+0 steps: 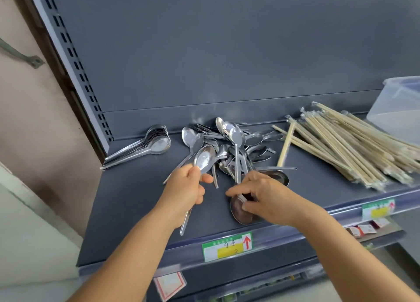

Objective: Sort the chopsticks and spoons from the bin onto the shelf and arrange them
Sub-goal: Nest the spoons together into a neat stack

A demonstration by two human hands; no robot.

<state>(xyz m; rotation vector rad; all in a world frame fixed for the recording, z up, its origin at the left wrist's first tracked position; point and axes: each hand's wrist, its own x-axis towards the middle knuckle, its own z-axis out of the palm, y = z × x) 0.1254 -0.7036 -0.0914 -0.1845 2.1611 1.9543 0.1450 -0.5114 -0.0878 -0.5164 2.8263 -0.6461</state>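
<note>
Left hand [185,188] grips one metal spoon [203,159] by the neck, bowl up and facing the camera, handle running down past the wrist toward the shelf [127,201] edge. Right hand [261,196] curls its fingers round the handle of a second spoon [239,212] lying bowl-down near the front. Behind them a loose spoon heap [229,147]; a neat nested spoon stack [147,145] far left; wrapped chopsticks [345,142] right, beside a clear bin [397,110].
</note>
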